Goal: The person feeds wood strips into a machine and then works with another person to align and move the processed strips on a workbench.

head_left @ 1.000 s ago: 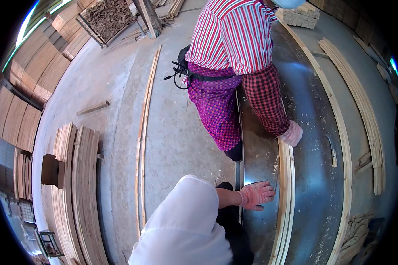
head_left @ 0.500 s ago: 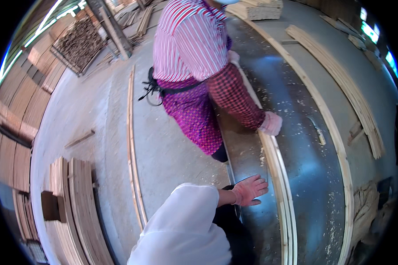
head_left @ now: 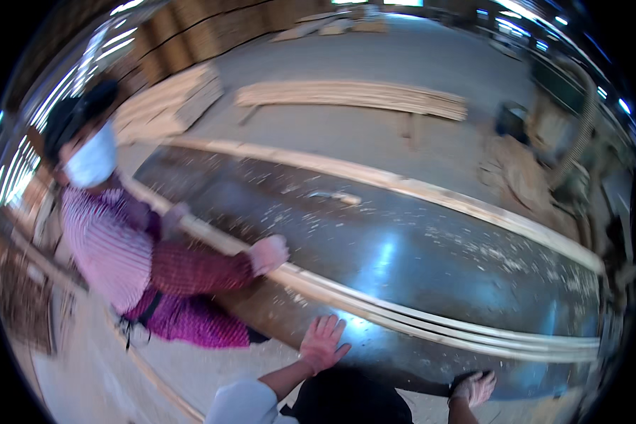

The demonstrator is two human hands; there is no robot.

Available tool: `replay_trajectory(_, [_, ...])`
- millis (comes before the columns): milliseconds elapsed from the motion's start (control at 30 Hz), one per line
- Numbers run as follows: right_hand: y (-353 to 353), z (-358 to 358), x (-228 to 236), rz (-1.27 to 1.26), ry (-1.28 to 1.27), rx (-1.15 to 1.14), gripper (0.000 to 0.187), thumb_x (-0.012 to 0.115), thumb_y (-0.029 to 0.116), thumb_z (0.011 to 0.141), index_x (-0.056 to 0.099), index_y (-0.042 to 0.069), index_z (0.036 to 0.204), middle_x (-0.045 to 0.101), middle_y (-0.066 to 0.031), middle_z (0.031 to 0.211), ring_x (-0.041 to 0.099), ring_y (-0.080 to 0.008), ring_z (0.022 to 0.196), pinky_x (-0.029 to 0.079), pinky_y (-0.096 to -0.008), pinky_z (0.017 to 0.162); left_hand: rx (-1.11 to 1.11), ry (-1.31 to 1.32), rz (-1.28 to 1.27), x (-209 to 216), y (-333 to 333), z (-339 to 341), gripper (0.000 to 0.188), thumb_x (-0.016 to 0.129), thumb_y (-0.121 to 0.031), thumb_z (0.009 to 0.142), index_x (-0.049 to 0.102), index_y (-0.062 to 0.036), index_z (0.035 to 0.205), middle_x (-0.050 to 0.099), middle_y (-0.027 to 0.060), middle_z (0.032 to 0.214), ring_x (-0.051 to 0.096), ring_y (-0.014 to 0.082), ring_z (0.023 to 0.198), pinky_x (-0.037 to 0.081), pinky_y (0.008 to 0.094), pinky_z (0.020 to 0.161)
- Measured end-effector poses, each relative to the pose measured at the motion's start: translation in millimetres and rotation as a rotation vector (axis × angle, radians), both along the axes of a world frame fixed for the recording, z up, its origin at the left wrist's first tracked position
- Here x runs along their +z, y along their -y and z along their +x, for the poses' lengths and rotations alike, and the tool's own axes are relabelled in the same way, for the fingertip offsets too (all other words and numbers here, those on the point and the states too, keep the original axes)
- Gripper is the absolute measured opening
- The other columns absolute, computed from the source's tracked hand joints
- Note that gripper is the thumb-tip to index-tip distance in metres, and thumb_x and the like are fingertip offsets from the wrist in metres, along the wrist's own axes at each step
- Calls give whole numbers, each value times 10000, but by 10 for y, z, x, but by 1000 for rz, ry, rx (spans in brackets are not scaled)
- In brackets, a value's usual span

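My left hand [head_left: 324,344], in a pinkish glove, lies with fingers spread at the near edge of a dark metal table [head_left: 431,261]. It holds nothing. My right hand [head_left: 475,387], in a pale glove, is at the near table edge farther right; its fingers look apart, with nothing visible in them. Several long, pale wooden strips [head_left: 438,330] lie side by side just beyond both hands, touching neither. On my left, a co-worker [head_left: 113,240] in a striped shirt and mask stands at the table with gloved hands [head_left: 267,255] on the strips.
A long board [head_left: 396,184] runs along the table's far side. A short wood piece [head_left: 339,198] and scattered shavings lie between. Past the table, a stack of planks [head_left: 353,95] rests on supports. Machinery with a hose [head_left: 579,127] stands at the far right.
My view has swung right and up, bringing my right hand and the table's right end into sight. My left hand remains spread at the table edge. The co-worker still touches the strips.
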State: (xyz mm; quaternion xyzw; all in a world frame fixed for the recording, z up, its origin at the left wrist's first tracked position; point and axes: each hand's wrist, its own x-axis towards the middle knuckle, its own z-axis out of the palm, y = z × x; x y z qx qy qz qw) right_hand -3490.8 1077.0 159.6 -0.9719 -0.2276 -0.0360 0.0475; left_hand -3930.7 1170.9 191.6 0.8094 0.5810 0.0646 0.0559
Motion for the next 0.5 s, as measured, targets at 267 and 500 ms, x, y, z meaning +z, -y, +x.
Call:
replay_trajectory(267, [-50, -18, 37, -18, -9, -82, 537, 500, 370, 985, 427, 121, 1455, 420, -142, 1543, 350, -329, 1445, 228, -459, 1214, -537, -68, -33, 80, -14, 418, 737, 570, -630, 883, 530, -75, 1366, 495, 179, 1394, 438, 363, 1330, 263, 514, 1180])
replay_trajectory(500, [-50, -68, 107, 5, -64, -77, 557, 511, 356, 977, 401, 109, 1464, 401, -152, 1538, 328, -345, 1446, 205, -464, 1219, -912, 46, -55, -110, -175, 544, 656, 545, -519, 936, 493, -88, 1427, 472, 159, 1468, 436, 342, 1373, 274, 524, 1195])
